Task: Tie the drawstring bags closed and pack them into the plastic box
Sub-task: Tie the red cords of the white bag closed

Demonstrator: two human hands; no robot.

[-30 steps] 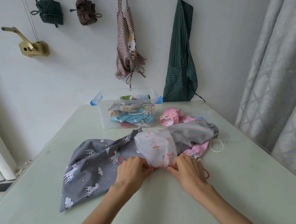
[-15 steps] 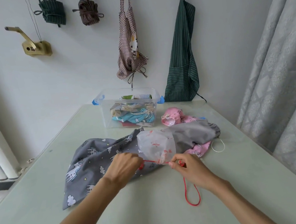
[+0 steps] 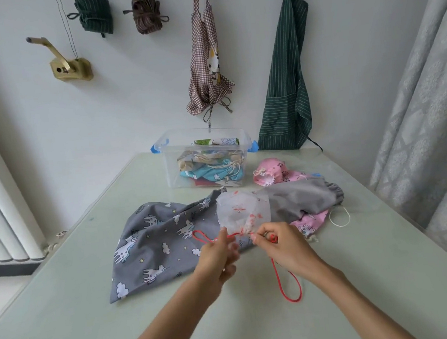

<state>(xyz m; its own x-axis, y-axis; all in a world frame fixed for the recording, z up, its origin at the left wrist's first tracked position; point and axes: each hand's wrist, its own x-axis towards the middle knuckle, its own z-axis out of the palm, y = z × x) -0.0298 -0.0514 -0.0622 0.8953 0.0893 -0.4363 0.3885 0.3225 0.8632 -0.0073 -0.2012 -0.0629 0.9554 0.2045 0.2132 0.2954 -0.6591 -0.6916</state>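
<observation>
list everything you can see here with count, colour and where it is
translucent bag: 1, whitish with red print, mid table, mouth gathered at the hands
red drawstring: 1, red, loops either side of the hands
unicorn bag: 1, grey, table left of the hands
grey bag: 1, plain grey, right of the translucent bag
pink bags: at least 2, pink, far right of table
white cord: 1 loop, right of the grey bag
plastic box: 1, clear with blue latches, far table, bags inside
table: 1, pale green
aprons: 2 hanging open, green striped and brown checked, on wall
tied bundles: 2, green and brown, upper wall
left hand: pinches the drawstring
right hand: pinches the drawstring
</observation>
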